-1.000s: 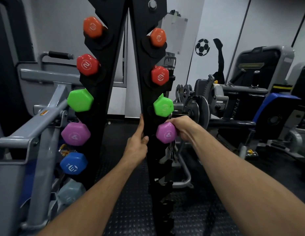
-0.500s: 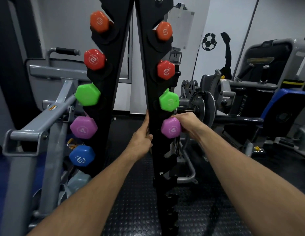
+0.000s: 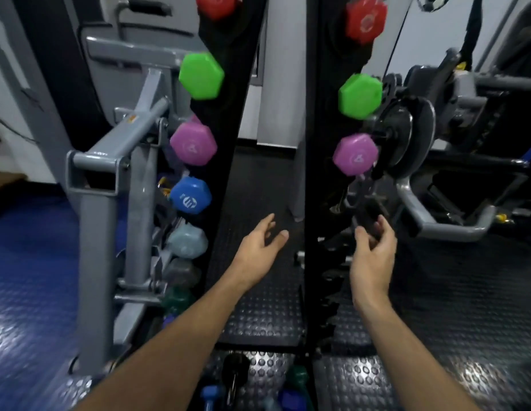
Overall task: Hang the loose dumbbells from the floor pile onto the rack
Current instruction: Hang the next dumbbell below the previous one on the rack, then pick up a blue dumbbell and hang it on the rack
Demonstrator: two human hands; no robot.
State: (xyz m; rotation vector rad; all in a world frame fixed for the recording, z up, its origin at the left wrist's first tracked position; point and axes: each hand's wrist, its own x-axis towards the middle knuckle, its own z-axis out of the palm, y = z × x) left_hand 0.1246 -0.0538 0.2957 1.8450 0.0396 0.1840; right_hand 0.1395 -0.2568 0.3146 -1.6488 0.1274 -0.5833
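The black rack has two uprights (image 3: pixel 320 179). On the right upright hang a red (image 3: pixel 365 19), a green (image 3: pixel 360 94) and a purple dumbbell (image 3: pixel 355 154); the slots below them hold nothing. The left upright carries red, green (image 3: pixel 201 75), purple (image 3: pixel 193 143), blue (image 3: pixel 190 195), pale blue (image 3: pixel 187 239) and darker dumbbells lower down. My left hand (image 3: pixel 259 247) hangs open between the uprights. My right hand (image 3: pixel 372 256) is open with loosely curled fingers beside the right upright, below the purple dumbbell. Loose dumbbells lie on the floor at the bottom edge: blue (image 3: pixel 209 396), black (image 3: pixel 234 370), green (image 3: pixel 296 378).
A grey machine frame (image 3: pixel 110 161) stands close on the left. A weight-plate machine (image 3: pixel 406 137) with a grey foot bar (image 3: pixel 445 226) sits right behind the rack. Black studded mat covers the floor, blue flooring (image 3: pixel 32 262) at left.
My right hand has let go of the purple dumbbell, which stays hung on the right upright. My left hand has come off the upright. Both hands dropped lower and the view tilted down.
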